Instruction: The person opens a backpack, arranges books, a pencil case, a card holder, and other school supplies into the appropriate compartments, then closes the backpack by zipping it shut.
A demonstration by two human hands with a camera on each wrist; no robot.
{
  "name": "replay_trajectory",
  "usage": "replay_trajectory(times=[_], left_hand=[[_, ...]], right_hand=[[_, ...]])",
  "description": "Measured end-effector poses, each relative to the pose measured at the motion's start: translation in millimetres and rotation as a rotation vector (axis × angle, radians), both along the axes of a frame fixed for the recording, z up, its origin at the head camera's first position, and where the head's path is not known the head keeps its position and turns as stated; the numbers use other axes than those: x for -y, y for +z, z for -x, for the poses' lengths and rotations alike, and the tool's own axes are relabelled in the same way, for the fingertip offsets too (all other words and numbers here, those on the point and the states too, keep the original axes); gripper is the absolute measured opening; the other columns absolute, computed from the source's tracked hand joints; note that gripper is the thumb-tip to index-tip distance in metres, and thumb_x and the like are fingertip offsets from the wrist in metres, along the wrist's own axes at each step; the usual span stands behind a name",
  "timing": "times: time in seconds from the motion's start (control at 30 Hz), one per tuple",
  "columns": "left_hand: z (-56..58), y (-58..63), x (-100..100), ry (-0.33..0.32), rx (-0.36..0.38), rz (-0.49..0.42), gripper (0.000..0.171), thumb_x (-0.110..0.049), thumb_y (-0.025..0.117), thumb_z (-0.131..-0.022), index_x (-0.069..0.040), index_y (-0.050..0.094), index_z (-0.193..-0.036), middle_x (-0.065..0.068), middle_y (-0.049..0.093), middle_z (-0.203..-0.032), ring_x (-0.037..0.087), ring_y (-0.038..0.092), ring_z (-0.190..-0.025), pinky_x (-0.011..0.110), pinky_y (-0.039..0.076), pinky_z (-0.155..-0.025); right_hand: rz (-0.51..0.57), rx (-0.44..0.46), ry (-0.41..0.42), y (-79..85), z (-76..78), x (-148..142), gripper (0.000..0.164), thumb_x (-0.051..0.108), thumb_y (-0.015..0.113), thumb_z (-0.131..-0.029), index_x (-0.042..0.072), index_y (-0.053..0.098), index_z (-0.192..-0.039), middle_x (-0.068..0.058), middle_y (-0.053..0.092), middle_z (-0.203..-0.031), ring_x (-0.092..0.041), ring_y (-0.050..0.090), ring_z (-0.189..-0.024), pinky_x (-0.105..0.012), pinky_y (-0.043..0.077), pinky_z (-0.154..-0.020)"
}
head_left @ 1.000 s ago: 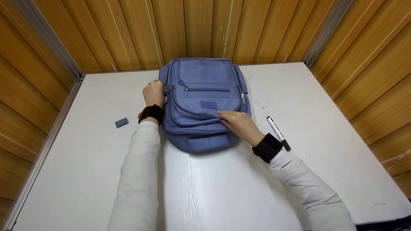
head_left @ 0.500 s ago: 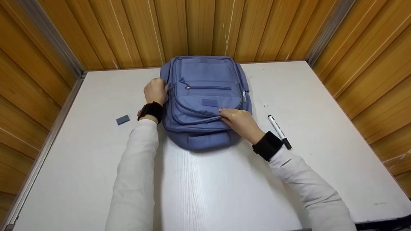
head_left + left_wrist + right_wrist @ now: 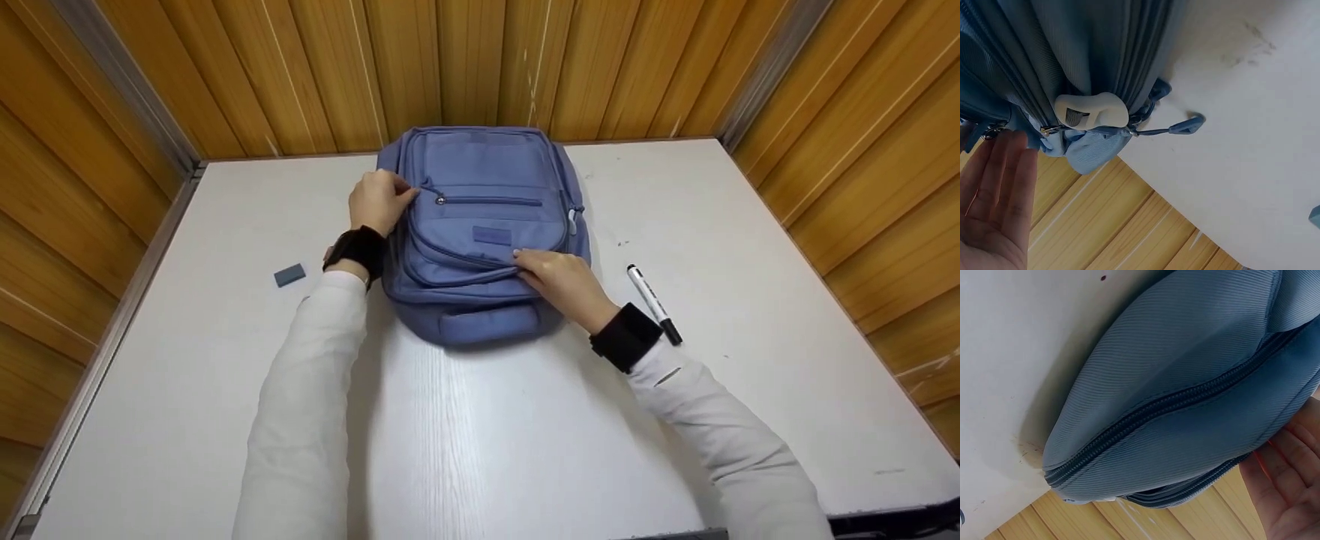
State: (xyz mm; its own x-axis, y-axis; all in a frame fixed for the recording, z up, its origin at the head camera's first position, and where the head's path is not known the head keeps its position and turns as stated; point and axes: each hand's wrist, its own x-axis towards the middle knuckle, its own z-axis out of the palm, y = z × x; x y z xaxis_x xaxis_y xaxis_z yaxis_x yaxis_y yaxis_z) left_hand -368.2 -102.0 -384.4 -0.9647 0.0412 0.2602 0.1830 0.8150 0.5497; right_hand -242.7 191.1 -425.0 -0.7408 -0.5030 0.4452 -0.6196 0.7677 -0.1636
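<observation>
A blue backpack (image 3: 480, 165) lies front up on the white table, its carry handle (image 3: 491, 324) towards me. At its left side, my left hand (image 3: 377, 201) has thumb and forefinger together by the front pocket's zipper pull (image 3: 429, 185), seemingly pinching it; its exact hold is partly hidden. The left wrist view shows the fingers (image 3: 1002, 180) long and only slightly bent beside a blue pull (image 3: 979, 133). My right hand (image 3: 566, 289) pinches the front compartment's lower edge, near the zipper (image 3: 1230, 464). A pale buckle (image 3: 1092, 111) hangs on the backpack's side.
A grey-blue eraser-like block (image 3: 289, 274) lies left of the backpack. To the right rests a white marker with black ends (image 3: 654, 304). Wood-patterned panels (image 3: 465, 67) wall the white table (image 3: 465, 435) at the back and both sides.
My left hand has left the backpack's side zipper area and moved up and right to the front pocket's pull. The right hand keeps its grip. The whole view has shifted slightly.
</observation>
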Motion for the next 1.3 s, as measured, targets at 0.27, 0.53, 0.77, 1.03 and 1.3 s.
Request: replay_trajectory(times=[0.27,0.53,0.77,1.03,1.3], left_hand=[[-3.2,-5.1,3.2,0.011,-0.03,0.039,0.019,-0.015,0.07,-0.096,-0.005,0.08,-0.108,0.014,0.079,-0.111,0.035,0.075,-0.105,0.048,0.059,-0.094],[-11.9,-8.7,9.1,0.007,-0.104,0.225,0.019,-0.011,0.066,-0.097,0.0,0.08,-0.09,0.023,0.078,-0.1,0.042,0.075,-0.093,0.054,0.06,-0.081],[-24.7,-6.9,15.7,-0.056,-0.092,0.284,0.02,-0.01,0.064,-0.098,0.001,0.078,-0.088,0.022,0.077,-0.092,0.04,0.074,-0.085,0.053,0.06,-0.076],[-41.6,-2.6,17.5,-0.112,-0.135,0.343,0.019,-0.006,0.063,-0.096,0.001,0.076,-0.084,0.022,0.076,-0.089,0.041,0.074,-0.083,0.054,0.059,-0.073],[-66.5,-0.2,17.7,-0.157,-0.175,0.35,0.017,-0.004,0.063,-0.094,-0.001,0.077,-0.083,0.02,0.076,-0.087,0.041,0.074,-0.082,0.055,0.059,-0.07]], right_hand=[[-0.011,-0.022,0.014,-1.7,-0.6,1.9,0.024,0.011,0.071,-0.095,0.003,0.073,-0.118,-0.015,0.076,-0.12,-0.033,0.075,-0.11,-0.046,0.061,-0.092],[-0.026,0.01,0.025,-0.6,-0.8,5.5,0.031,0.011,0.073,-0.093,0.001,0.071,-0.122,-0.017,0.075,-0.124,-0.035,0.073,-0.113,-0.047,0.06,-0.095],[-0.034,0.043,0.015,2.0,0.4,4.2,0.033,0.01,0.073,-0.093,0.0,0.07,-0.124,-0.018,0.074,-0.126,-0.037,0.072,-0.115,-0.048,0.059,-0.096],[-0.035,0.028,0.013,0.2,2.2,2.8,0.033,0.01,0.074,-0.092,-0.001,0.07,-0.123,-0.018,0.073,-0.126,-0.037,0.072,-0.115,-0.048,0.059,-0.096],[-0.049,0.02,-0.008,-0.8,2.3,0.4,0.033,0.011,0.075,-0.091,0.001,0.071,-0.122,-0.015,0.074,-0.127,-0.035,0.073,-0.114,-0.047,0.061,-0.091]])
